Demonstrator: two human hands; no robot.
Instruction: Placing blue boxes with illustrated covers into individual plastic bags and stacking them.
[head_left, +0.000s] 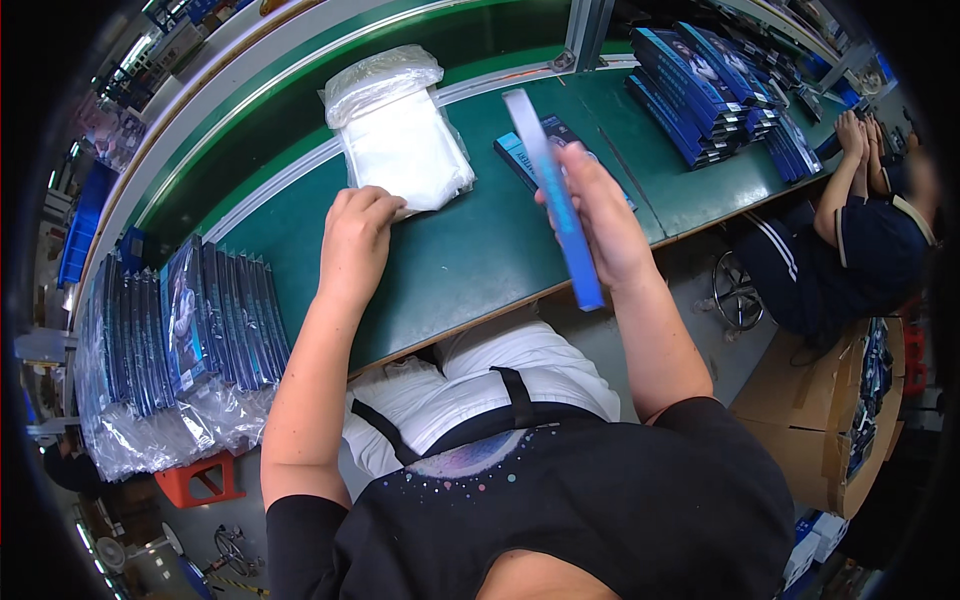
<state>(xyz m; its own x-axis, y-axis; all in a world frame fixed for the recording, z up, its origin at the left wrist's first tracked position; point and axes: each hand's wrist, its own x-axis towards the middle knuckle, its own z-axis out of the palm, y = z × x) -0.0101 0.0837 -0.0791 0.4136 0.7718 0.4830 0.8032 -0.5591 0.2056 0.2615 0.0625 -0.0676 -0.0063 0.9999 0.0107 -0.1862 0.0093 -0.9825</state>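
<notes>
My right hand (605, 220) grips a thin flat blue box (562, 210), held up on edge above the green table so that its narrow side shows. Behind it, another flat dark-blue box (517, 158) lies on the table, partly covered from view. My left hand (360, 240) is at the near-left corner of a stack of clear plastic bags (405, 150), fingers curled and pinched on the bag edge. The far end of that stack is folded and crinkled.
Piles of flat blue boxes (690, 95) stand at the table's right end. To my left, bagged boxes (215, 315) stand in rows above a red stool (200, 482). A co-worker (850, 240) sits at the right, near a large cardboard carton (800, 400).
</notes>
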